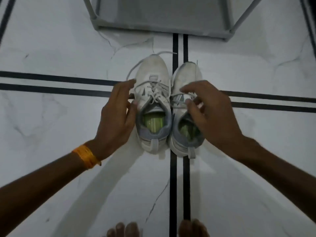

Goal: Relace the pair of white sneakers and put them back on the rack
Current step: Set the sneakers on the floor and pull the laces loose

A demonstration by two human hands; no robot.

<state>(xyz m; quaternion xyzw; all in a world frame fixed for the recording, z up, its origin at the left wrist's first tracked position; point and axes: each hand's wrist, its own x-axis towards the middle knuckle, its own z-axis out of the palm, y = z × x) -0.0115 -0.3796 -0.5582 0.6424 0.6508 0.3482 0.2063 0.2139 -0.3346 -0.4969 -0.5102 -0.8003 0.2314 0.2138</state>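
Note:
Two white sneakers with grey collars and green insoles stand side by side on the floor, toes pointing away from me. The left sneaker (152, 79) is laced, with a loose lace end (136, 65) curling past its toe. My left hand (118, 113) lies against its outer side, fingers apart, gripping nothing. My right hand (210, 113) hovers over the right sneaker (186, 74), its fingers curled at the laces (177, 95); whether they pinch a lace is hidden.
The grey metal shoe rack (162, 29) stands just beyond the sneakers. The floor is white marble tile with black inlay stripes (174, 48). My bare toes (126, 230) show at the bottom edge. An orange band (85, 156) is on my left wrist.

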